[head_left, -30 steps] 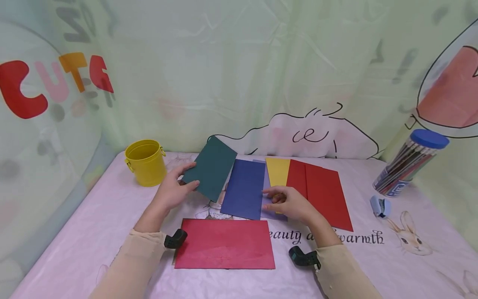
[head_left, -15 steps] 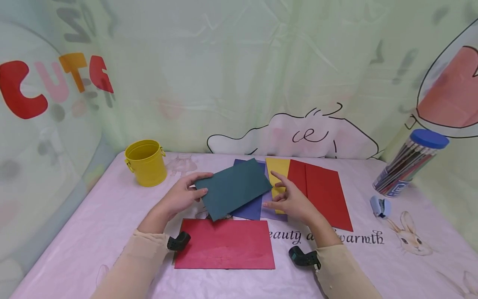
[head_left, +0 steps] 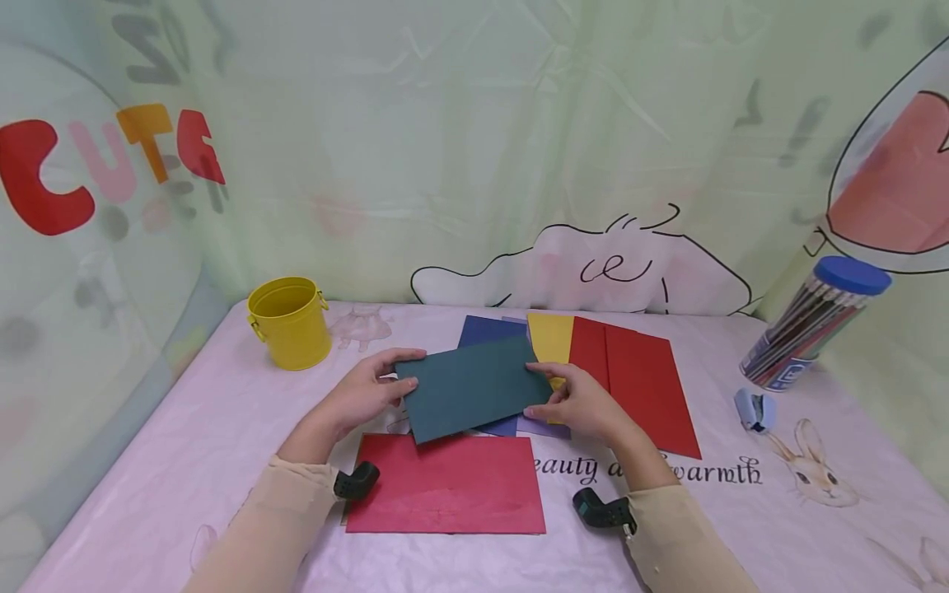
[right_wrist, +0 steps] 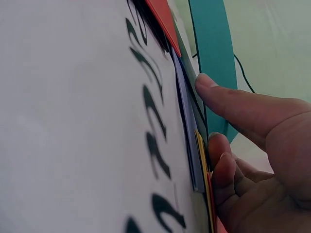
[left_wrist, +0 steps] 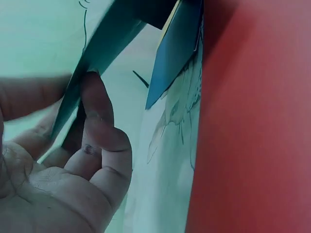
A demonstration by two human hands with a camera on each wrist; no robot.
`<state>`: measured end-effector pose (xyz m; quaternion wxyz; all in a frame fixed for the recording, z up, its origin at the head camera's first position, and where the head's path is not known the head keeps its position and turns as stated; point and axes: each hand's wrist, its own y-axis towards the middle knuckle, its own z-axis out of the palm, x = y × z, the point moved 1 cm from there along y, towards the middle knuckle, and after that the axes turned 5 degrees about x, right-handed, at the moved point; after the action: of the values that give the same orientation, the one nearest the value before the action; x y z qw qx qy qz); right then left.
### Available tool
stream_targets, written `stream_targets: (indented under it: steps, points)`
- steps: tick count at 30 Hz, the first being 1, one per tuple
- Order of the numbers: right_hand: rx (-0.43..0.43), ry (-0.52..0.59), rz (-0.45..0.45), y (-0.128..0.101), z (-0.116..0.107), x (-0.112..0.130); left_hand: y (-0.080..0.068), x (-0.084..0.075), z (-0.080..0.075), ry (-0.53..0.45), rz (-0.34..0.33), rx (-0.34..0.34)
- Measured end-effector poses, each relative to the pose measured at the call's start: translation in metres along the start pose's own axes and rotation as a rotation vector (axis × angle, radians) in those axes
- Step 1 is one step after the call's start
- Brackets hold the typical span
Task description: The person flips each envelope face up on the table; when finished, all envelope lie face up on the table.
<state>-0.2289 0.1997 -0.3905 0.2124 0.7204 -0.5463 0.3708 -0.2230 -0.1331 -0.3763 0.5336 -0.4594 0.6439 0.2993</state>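
The fingers (left_wrist: 99, 109) of the left hand (head_left: 363, 395) are curled around the left short edge of the dark green sheet (head_left: 474, 387), thumb on top and fingertips tucked under, a light pinch rather than a firm clamp. The right hand (head_left: 582, 403) takes the opposite edge the same way, thumb over the top corner and the other fingers (right_wrist: 233, 104) bent beneath it. Between them the green sheet hangs slightly tilted, just above the tabletop (head_left: 222, 461), over the blue sheet (head_left: 485, 329) and the pale purple one (head_left: 544, 427), with its near corner reaching over the far edge of the crimson sheet (head_left: 445, 486). To my eye the risk lies in that thin grip: the paper could bow or crease if the hands press toward each other, or slip from one side and swing down askew. The right fingertips sit very near the loose stack, so they might drag the yellow sheet (head_left: 552, 339) or the purple one out of place. Further off stand the red sheets (head_left: 641, 379), a yellow bucket (head_left: 291, 323), a tube of pencils (head_left: 808, 325) and a small blue sharpener (head_left: 754, 409).
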Motion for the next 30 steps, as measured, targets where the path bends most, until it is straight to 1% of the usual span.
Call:
stream_targets:
  steps: [3, 4, 6, 10, 11, 13, 21, 26, 30]
  points:
    - [-0.002, 0.007, 0.012, 0.0, 0.0, 0.001, -0.001, 0.0, -0.003, -0.02, 0.003, -0.004]
    - [-0.003, 0.007, 0.015, 0.0, 0.001, 0.001, -0.002, 0.0, -0.005, -0.026, 0.015, 0.006]
    - [-0.003, 0.007, 0.018, 0.0, 0.001, 0.001, -0.003, 0.001, -0.007, -0.017, 0.066, 0.038]
    - [-0.002, 0.003, 0.018, 0.0, 0.001, 0.001, -0.003, 0.004, -0.009, 0.076, 0.18, 0.11]
    - [-0.006, 0.002, 0.021, 0.0, 0.001, 0.0, -0.003, 0.004, -0.009, 0.105, 0.199, 0.119]
    - [-0.014, -0.002, 0.024, 0.0, 0.001, 0.0, -0.003, 0.005, -0.009, 0.149, 0.214, 0.129]
    - [-0.025, -0.017, -0.008, -0.001, 0.002, -0.001, -0.006, 0.003, -0.011, 0.222, 0.22, 0.165]
    - [-0.014, -0.037, -0.014, -0.002, 0.003, -0.001, -0.006, 0.003, -0.01, 0.273, 0.188, 0.151]
    - [-0.009, -0.038, -0.009, -0.001, 0.003, 0.0, -0.005, 0.005, -0.009, 0.33, 0.155, 0.125]
